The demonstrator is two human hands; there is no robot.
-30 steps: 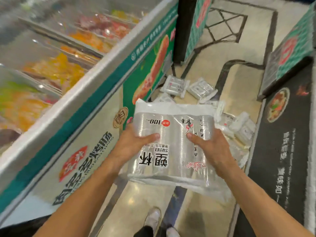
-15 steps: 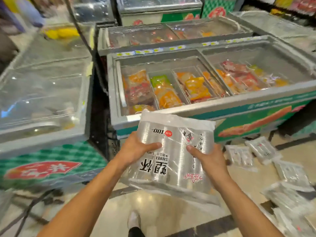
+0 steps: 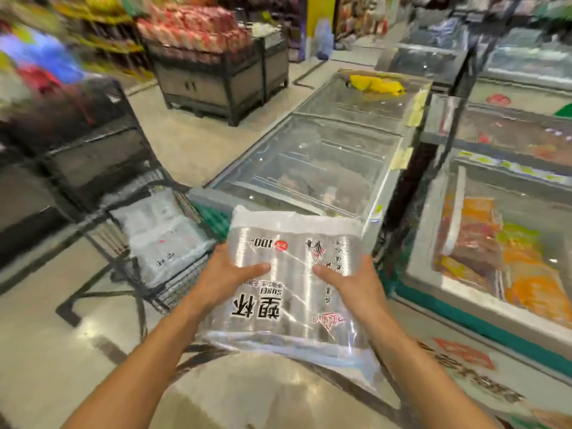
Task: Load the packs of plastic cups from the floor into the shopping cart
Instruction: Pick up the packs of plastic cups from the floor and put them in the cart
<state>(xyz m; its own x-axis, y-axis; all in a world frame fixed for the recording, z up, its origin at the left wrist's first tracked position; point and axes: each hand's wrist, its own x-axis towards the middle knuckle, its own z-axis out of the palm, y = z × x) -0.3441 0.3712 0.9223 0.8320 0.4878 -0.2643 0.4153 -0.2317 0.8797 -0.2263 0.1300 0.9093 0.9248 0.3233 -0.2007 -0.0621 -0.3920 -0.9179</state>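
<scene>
Holding the pack of plastic cups (image 3: 294,283) in mid-air, just right of the shopping cart (image 3: 181,283), gripping its opposite side edges with left hand (image 3: 229,280) and right hand (image 3: 356,287), judging it light, soft-walled and slippery.

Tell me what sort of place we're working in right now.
Almost certainly a supermarket: glass-topped chest freezers, a stocked display stand behind them, and a wire shopping cart holding a cup pack.

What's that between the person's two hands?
A clear pack of plastic cups: the left hand and right hand grip its sides, thumbs on top. The head view shows it.
</scene>
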